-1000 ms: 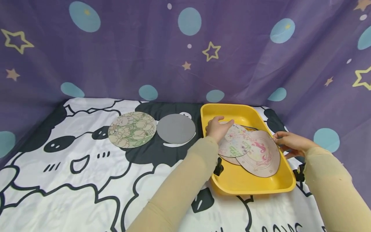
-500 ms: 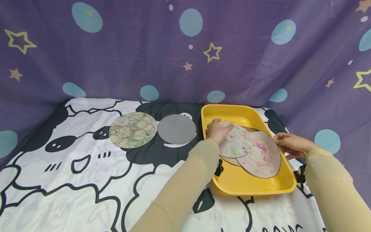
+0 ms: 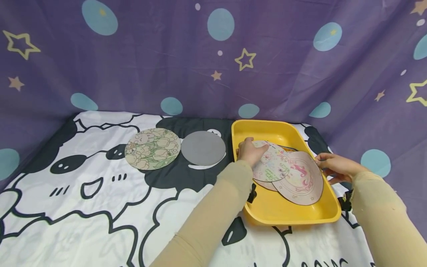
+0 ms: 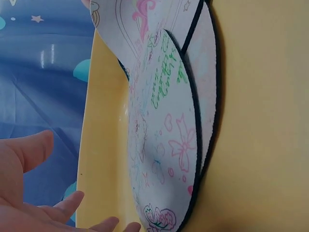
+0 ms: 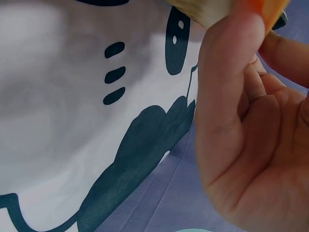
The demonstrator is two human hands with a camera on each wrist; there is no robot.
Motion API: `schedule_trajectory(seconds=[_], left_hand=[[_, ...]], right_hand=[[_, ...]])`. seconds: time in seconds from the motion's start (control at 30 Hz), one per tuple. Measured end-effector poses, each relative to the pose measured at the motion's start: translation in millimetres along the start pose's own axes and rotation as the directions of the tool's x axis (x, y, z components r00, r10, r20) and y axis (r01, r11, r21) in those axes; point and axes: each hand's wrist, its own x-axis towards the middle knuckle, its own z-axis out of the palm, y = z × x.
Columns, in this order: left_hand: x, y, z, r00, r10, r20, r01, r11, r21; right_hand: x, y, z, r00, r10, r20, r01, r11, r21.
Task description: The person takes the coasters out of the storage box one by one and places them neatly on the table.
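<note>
Several thin round mats lie overlapping in a yellow tray (image 3: 290, 218). The top one, a white mat with coloured doodles (image 3: 271, 163), partly covers a pink mat (image 3: 301, 180), and their dark edges show in the left wrist view. My left hand (image 3: 251, 151) is inside the tray at the doodled mat's left edge, thumb and fingers spread apart; a fingertip (image 4: 133, 227) comes right to the mat's edge. On the opposite side, my right hand (image 3: 337, 165) pinches the tray's right rim between thumb and fingers. The thumb (image 5: 224, 92) hides part of that grip.
Left of the tray, a plain grey disc (image 3: 203, 148) and a round mat with a tulip print (image 3: 153, 149) lie side by side on the cartoon-print cloth (image 3: 100, 230). A purple curtain (image 3: 166, 55) hangs behind.
My left hand has shifted slightly downward along the doodled mat's edge, and its fingers look a little lower. The right hand stays at the tray rim; the mats keep their places.
</note>
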Motion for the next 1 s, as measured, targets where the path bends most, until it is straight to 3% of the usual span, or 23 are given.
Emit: schedule_trajectory(seconds=[0.4, 0.53, 0.73, 1.0], left_hand=[[-3.6, 1.8, -1.5, 0.998, -0.054, 0.039, 0.054, 0.999, 0.006], [-3.0, 1.8, -1.1, 0.997, -0.053, 0.063, 0.047, 0.995, 0.091], [2.6, 0.1, 2.9, 0.994, -0.061, 0.09, 0.036, 0.965, 0.261], [7.6, -3.1, 5.5, 0.993, -0.046, 0.112, 0.011, 0.955, 0.295]], right_hand=[[-0.6, 0.0, 0.0, 1.0, 0.007, -0.005, -0.007, 1.0, -0.007], [-0.9, -1.1, 0.1, 1.0, 0.008, -0.007, -0.008, 1.0, -0.008], [-1.3, -1.6, 1.0, 1.0, 0.004, -0.003, -0.004, 1.0, -0.001], [0.4, -0.3, 0.2, 1.0, 0.007, -0.001, -0.007, 1.0, 0.003]])
